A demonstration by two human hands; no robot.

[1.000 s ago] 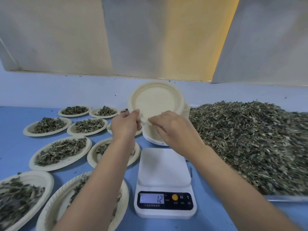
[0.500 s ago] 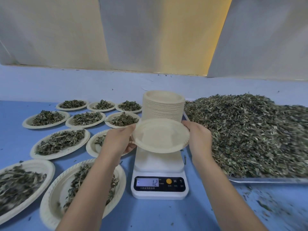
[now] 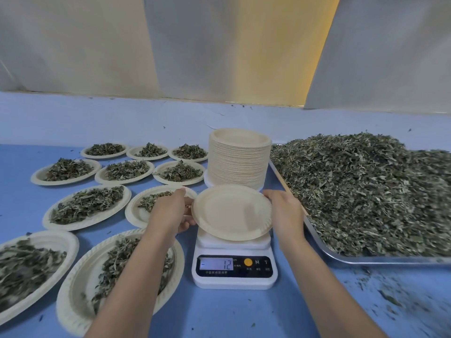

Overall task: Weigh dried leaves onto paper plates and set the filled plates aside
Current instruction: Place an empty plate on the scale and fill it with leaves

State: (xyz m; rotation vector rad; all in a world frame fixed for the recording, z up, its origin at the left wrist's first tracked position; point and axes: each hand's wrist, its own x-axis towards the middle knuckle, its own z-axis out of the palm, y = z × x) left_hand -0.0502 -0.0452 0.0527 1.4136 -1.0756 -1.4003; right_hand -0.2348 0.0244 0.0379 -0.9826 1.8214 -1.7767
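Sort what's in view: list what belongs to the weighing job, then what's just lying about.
In the job: empty plate, held by left hand and right hand; scale; plate stack; leaf pile on tray; filled plates.
Lying about: leaf crumbs on the blue table; pale panels behind.

Plate stack (image 3: 240, 158) behind scale (image 3: 234, 269), tray (image 3: 366, 258) right.

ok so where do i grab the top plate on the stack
Pinch the top plate by its rim, coming from above on the near side. It lies flat and nested in the stack, so only the rim is free; filled plates and the leaf tray crowd both sides.
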